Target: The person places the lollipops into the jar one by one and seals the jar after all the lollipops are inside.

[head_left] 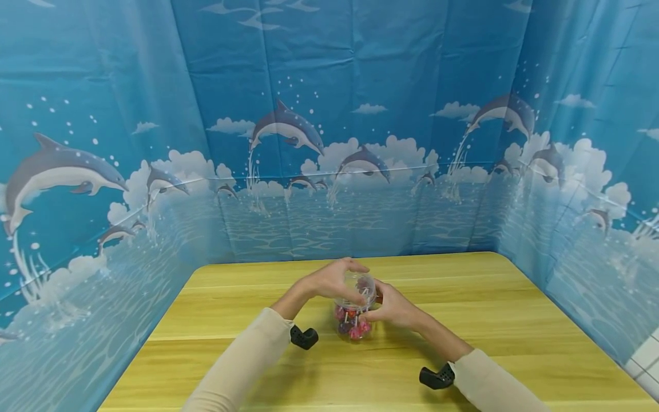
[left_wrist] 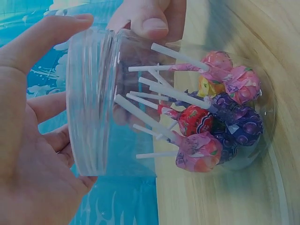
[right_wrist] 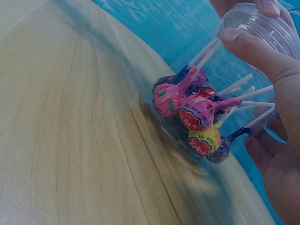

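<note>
A clear plastic jar [head_left: 355, 333] stands on the table between both hands. Inside it are several lollipops [left_wrist: 199, 150] in pink, purple, red and yellow wrappers, their white sticks pointing toward the jar's mouth. Over the mouth sits a clear ridged lid [left_wrist: 86, 103]. My left hand [head_left: 334, 280] reaches over from the left and grips the lid, thumb on one side and fingers on the other. From the right, my right hand [head_left: 395, 309] holds the upper body of the jar below the lid, its thumb on the near side in the right wrist view.
The yellow wood-grain table [head_left: 216, 320] has rounded far corners. A blue dolphin-print curtain [head_left: 329, 223] hangs behind it and along both sides. Each wrist carries a black strap piece [head_left: 436, 377]. White floor tiles [head_left: 646, 357] show at the right edge.
</note>
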A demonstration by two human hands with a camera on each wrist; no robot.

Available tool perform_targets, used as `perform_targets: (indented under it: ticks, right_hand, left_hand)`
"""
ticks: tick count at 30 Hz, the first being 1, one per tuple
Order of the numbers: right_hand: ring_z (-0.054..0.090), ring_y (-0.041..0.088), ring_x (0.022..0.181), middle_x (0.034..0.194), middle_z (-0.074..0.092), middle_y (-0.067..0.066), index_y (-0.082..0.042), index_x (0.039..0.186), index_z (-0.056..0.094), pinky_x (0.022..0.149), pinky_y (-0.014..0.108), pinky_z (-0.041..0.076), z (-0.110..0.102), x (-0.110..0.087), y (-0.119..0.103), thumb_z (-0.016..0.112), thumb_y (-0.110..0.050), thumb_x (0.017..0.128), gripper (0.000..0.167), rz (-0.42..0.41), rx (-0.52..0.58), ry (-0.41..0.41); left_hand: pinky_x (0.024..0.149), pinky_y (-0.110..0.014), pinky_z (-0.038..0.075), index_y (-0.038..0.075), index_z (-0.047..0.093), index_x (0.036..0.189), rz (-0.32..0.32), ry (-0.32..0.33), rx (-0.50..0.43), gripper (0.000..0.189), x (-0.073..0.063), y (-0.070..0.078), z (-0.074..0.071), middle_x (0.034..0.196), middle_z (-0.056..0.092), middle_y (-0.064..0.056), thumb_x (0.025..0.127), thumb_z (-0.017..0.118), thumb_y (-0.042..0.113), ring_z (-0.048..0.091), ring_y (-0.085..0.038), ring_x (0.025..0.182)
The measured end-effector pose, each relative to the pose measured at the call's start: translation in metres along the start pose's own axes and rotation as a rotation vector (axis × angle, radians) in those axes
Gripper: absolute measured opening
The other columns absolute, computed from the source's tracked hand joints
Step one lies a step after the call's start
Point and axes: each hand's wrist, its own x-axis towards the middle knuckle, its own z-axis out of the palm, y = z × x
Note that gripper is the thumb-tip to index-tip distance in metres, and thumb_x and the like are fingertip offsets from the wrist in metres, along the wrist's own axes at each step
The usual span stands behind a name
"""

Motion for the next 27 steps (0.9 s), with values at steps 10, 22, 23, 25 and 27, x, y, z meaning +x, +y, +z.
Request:
perform_targets:
  ticks: [10,22,23,25,27]
  right_hand:
    - [0.057,0.032,0.124,0.140,0.054,0.017,0.000,0.156,0.037,0.097,0.037,0.053,0.0019,0.0005,-0.0006,0.079,-0.014,0.092,0.078,-0.002,0.028,-0.005]
    - [0.055,0.031,0.127,0.143,0.053,0.014,-0.005,0.159,0.036,0.098,0.038,0.053,0.0027,-0.0004,-0.0007,0.081,-0.016,0.091,0.082,0.023,0.029,-0.011]
    - [0.055,0.031,0.127,0.143,0.053,0.013,-0.005,0.158,0.037,0.098,0.037,0.053,0.0027,-0.0003,-0.0005,0.081,-0.015,0.091,0.081,0.025,0.032,-0.011]
    - [0.055,0.031,0.127,0.143,0.054,0.014,-0.004,0.157,0.038,0.098,0.037,0.053,0.0025,-0.0002,0.0000,0.080,-0.014,0.091,0.079,0.025,0.037,-0.013]
    - [0.055,0.031,0.127,0.143,0.053,0.014,-0.004,0.157,0.038,0.098,0.038,0.052,0.0021,0.0000,0.0005,0.080,-0.014,0.091,0.079,0.025,0.036,-0.012]
  left_hand:
    - [0.103,-0.041,0.048,0.014,0.060,0.147,0.022,-0.001,0.088,0.074,0.0036,0.0032,-0.0003,0.143,0.052,-0.004,0.082,0.087,0.038,0.049,-0.022,0.132]
    - [0.101,-0.038,0.050,0.012,0.063,0.144,0.017,-0.005,0.107,0.072,0.0037,0.0043,-0.0005,0.142,0.053,-0.004,0.081,0.087,0.039,0.050,-0.020,0.128]
    - [0.101,-0.038,0.049,0.012,0.063,0.144,0.016,-0.005,0.108,0.072,0.0039,0.0040,-0.0004,0.142,0.053,-0.004,0.082,0.087,0.040,0.050,-0.020,0.129]
    - [0.102,-0.039,0.049,0.013,0.063,0.144,0.018,-0.007,0.110,0.072,0.0045,0.0035,-0.0004,0.142,0.054,-0.004,0.082,0.086,0.040,0.050,-0.020,0.129]
    - [0.102,-0.039,0.049,0.013,0.063,0.144,0.022,-0.004,0.115,0.072,0.0051,0.0033,-0.0008,0.143,0.054,-0.004,0.082,0.086,0.040,0.050,-0.020,0.129]
